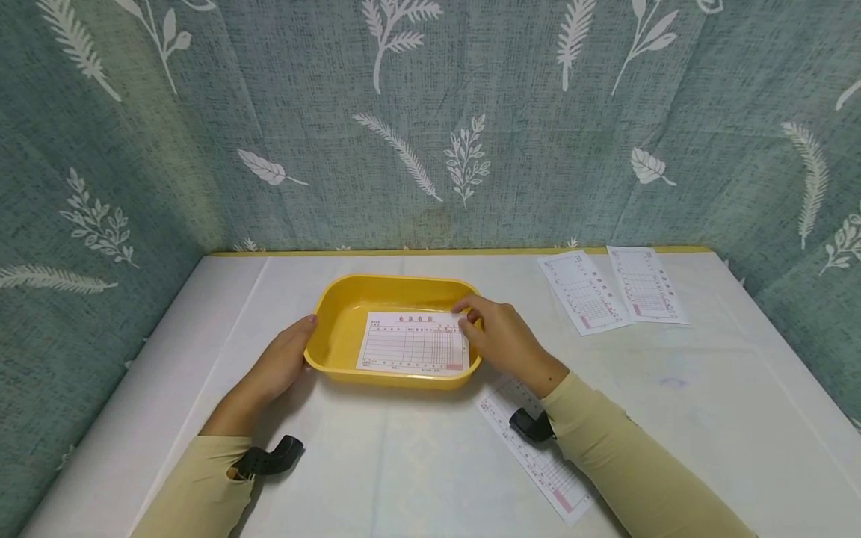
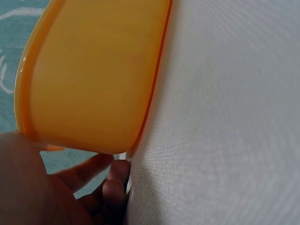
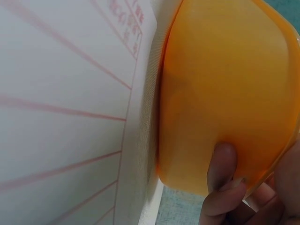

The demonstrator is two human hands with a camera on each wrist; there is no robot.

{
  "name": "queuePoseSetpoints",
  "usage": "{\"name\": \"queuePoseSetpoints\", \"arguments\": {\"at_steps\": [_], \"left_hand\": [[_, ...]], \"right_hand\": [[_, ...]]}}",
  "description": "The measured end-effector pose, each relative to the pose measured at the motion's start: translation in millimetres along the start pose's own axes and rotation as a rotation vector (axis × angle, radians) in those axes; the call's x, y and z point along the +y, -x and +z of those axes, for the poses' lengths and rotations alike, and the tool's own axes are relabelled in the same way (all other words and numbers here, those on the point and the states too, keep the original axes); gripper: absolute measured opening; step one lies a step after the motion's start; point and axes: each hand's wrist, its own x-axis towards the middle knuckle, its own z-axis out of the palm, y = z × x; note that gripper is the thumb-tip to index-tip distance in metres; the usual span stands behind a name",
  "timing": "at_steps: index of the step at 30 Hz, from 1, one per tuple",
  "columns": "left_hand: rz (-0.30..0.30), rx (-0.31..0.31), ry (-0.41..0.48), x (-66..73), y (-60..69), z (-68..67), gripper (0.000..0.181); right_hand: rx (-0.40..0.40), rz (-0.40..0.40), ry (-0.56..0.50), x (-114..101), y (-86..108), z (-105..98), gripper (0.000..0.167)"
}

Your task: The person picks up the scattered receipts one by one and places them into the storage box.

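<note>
A shallow yellow tray (image 1: 336, 329) sits on the white table, with a printed receipt slip (image 1: 410, 344) lying in it. My left hand (image 1: 285, 355) holds the tray's left end, thumb at the rim and fingers curled low against the outside, as the left wrist view shows. At the opposite end, my right hand (image 1: 507, 336) straddles the rim. Its index finger and thumb reach inside over the slip's right edge, while other fingers (image 3: 222, 161) curl against the outer wall. Whether it also touches the slip is hard to tell.
Another slip (image 1: 511, 441) lies partly under my right forearm. Two more slips, one nearer (image 1: 585, 291) and one farther right (image 1: 646, 284), are at the back right of the table. Patterned green fabric (image 1: 430, 149) encloses the table's back and sides.
</note>
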Motion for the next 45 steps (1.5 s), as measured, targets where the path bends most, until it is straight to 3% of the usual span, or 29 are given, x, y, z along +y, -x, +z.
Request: {"name": "queuePoseSetpoints", "arguments": {"at_steps": [20,32,45], "left_hand": [[-0.024,-0.002,0.023,0.4,-0.7,2.1,0.072],[-0.031,0.004,-0.007,3.8,0.4,1.3,0.072],[-0.012,0.021,0.001,2.3,0.2,1.2,0.068]], "right_hand": [[-0.012,0.018,-0.033,2.2,0.6,0.2,0.022],[-0.009,0.012,-0.03,3.1,0.0,0.5,0.022],[-0.025,0.033,-0.053,0.8,1.4,-0.4,0.022]]}}
